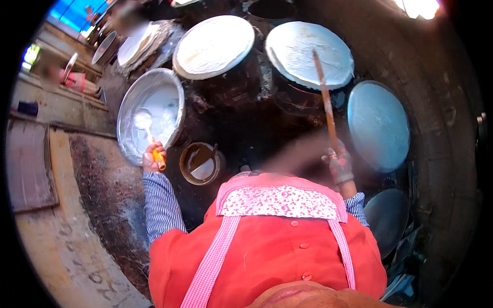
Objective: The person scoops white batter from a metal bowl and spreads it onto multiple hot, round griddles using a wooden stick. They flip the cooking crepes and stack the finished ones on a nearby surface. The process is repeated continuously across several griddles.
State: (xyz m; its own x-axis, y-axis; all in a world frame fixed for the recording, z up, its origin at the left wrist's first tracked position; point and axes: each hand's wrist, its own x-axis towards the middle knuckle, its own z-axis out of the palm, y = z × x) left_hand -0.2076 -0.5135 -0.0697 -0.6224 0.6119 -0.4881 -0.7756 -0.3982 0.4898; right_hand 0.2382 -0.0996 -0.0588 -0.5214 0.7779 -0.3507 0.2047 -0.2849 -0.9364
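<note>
My left hand [153, 157] is closed round the orange handle of a ladle [143, 120]. The ladle's white-coated bowl is inside a wide metal basin [177, 82] that contains white batter [163, 123]. On the right, my gloved right hand [339, 163] grips the lower end of a long wooden stick [325, 97]. The far end of that stick lies over a round pan [292, 49] covered with a white layer; whether it touches the layer I cannot tell.
Another white-covered round pan [215, 46] stands at the far middle. Round bluish lids or pans [379, 126] line the right side. A small bucket [186, 169] stands near my left forearm. Stacked white sheets [134, 47] and people are at the far left.
</note>
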